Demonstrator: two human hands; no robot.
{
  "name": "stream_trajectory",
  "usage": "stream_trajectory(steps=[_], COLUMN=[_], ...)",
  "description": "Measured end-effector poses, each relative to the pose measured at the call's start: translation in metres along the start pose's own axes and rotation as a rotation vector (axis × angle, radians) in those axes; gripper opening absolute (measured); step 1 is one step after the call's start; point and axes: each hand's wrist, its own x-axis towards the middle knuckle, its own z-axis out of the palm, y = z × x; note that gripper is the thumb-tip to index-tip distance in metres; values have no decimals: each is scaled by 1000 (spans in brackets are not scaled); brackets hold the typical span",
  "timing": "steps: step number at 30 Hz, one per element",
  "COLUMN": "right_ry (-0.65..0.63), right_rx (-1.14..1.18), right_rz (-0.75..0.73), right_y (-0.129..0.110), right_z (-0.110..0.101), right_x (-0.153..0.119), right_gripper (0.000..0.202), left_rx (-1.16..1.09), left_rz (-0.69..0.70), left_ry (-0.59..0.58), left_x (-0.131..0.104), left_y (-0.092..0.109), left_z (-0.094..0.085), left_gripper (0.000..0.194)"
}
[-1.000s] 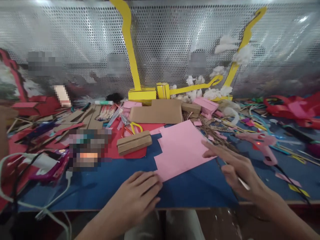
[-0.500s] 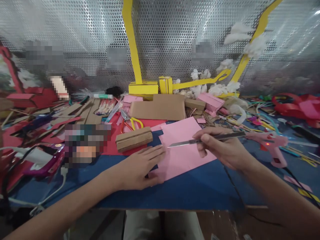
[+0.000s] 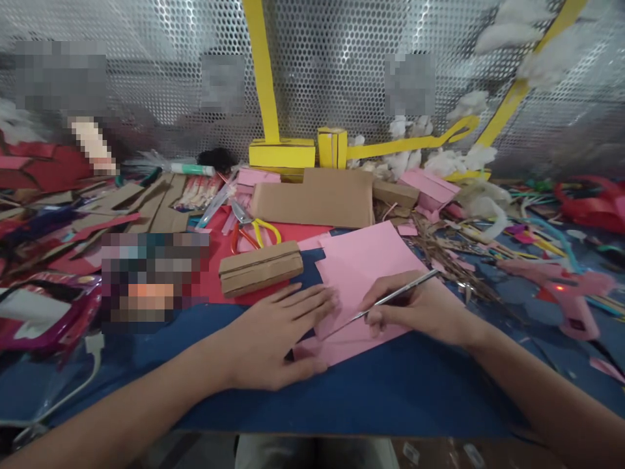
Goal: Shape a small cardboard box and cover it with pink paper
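A pink sheet point(image 3: 375, 260) lies on the blue table, tilted a little. My left hand point(image 3: 280, 335) rests flat on its left edge, fingers spread. A slim metal craft knife point(image 3: 405, 286) is gripped in my right hand point(image 3: 415, 309), its tip touching or just above the sheet near my left fingertips. Beyond my left hand sits a small cardboard block point(image 3: 261, 268) on red paper point(image 3: 209, 286). Yellow-and-orange-handled pliers point(image 3: 254, 225) lie behind the block.
A cut cardboard piece point(image 3: 312, 198) and yellow boxes point(image 3: 282, 155) stand at the back. The pink glue gun point(image 3: 571, 293), its light glowing, lies at the right. Cardboard scraps point(image 3: 137, 202) and a purple object point(image 3: 63, 319) are at the left.
My right hand has moved left and down over the sheet, and the knife now slants more steeply with its tip lower. The view has shifted slightly. My left hand stays spread on the paper.
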Motion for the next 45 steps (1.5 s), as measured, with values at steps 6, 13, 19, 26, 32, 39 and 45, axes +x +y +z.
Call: stream_trajectory(steps=[6, 13, 19, 26, 32, 39, 45], right_ry=[77, 67, 83, 95, 101, 80, 71], right_rx=[-22, -15, -46, -87, -154, -192, -241], right_rz=[-21, -55, -31, -16, 11, -20, -12], right_y=[-1, 1, -1, -3, -10, -15, -22], right_z=[7, 10, 10, 11, 9, 5, 3], right_x=[-2, -4, -5, -8, -12, -12, -10], right_gripper=[26, 23, 25, 27, 30, 29, 27], left_rx=[-16, -14, -20, 22, 1, 4, 28], left_rz=[14, 23, 43, 33, 36, 28, 16], left_ry=[32, 43, 54, 12, 47, 31, -4], left_x=[0, 0, 0, 0, -1, -1, -1], left_y=[1, 1, 1, 2, 1, 2, 2], left_z=[0, 0, 0, -1, 1, 0, -2], left_gripper=[74, 75, 71, 68, 67, 65, 65])
